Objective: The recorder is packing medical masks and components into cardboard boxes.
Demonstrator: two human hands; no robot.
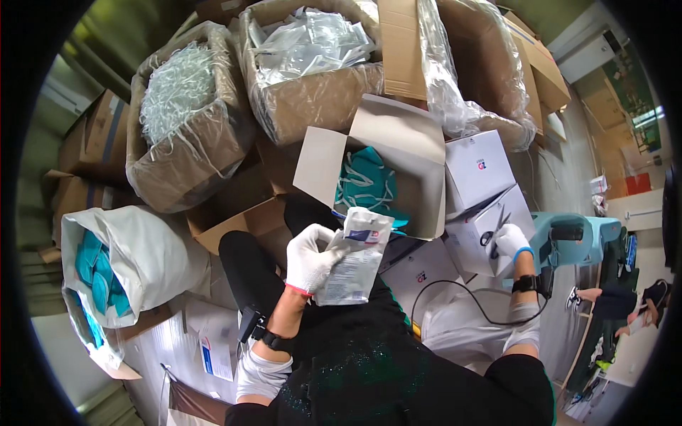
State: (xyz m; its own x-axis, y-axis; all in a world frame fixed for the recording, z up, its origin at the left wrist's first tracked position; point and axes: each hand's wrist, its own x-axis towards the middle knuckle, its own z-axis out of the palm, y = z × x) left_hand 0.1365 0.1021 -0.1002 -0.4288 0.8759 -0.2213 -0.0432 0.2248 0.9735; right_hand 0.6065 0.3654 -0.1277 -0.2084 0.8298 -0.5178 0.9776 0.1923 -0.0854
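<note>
Between the thumb and fingers of my gloved left hand (pixel 308 261) is a flat silver-white pouch (pixel 356 273) with printing, held upright over my lap. My gloved right hand (pixel 514 243), further right, grips black-handled scissors (pixel 501 219) with the blades pointing up. The scissors are in front of a stack of white boxes. Just beyond the pouch stands an open white carton (pixel 408 153) with its flaps spread. Inside it lie teal face masks (pixel 366 181) with white straps.
Three plastic-lined cartons stand at the back: one with white straps (pixel 177 92), one with clear packets (pixel 312 42), one at right (pixel 476 64). A white sack (pixel 153 263) of teal masks leans at left. White boxes (pixel 477 170) and a light-blue plastic stool (pixel 568 238) are at right.
</note>
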